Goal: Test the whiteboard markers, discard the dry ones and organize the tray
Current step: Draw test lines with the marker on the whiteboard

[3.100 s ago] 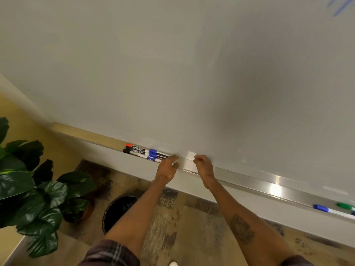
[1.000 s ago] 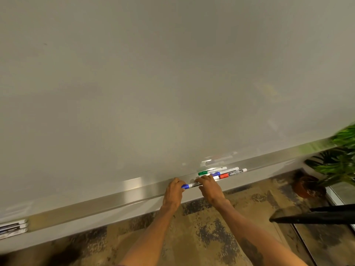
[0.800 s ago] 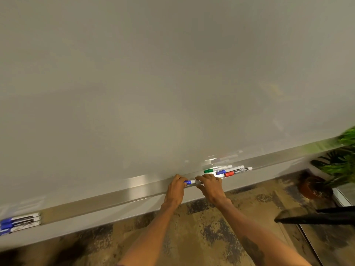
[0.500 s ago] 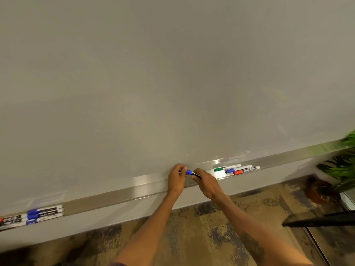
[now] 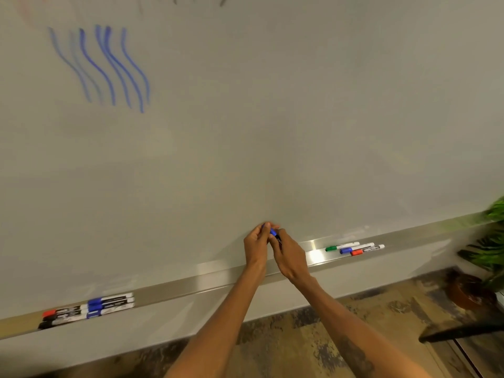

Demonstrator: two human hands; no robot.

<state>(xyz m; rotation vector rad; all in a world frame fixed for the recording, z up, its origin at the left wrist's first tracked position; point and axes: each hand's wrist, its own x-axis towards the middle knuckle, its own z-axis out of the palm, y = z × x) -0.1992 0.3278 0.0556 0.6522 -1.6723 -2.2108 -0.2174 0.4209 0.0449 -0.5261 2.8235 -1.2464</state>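
Both hands hold one blue-capped marker [image 5: 273,232] just above the metal tray [image 5: 212,276], close to the whiteboard [image 5: 272,118]. My left hand [image 5: 256,245] pinches the blue cap end. My right hand [image 5: 290,256] grips the barrel. On the tray to the right lie a green-capped marker [image 5: 341,246], a blue-capped one [image 5: 356,248] and a red-capped one [image 5: 366,250]. At the tray's left end lies a neat group of several markers [image 5: 87,311] with blue, black and red caps. Blue wavy test strokes [image 5: 103,69] mark the board's upper left.
A potted plant [image 5: 488,249] in a brown pot stands on the patterned carpet at the right. A dark furniture edge [image 5: 461,332] juts in at the lower right.
The hands have lifted the blue-capped marker off the tray and brought it up in front of the board. My view has swung up and left, so the blue strokes show.
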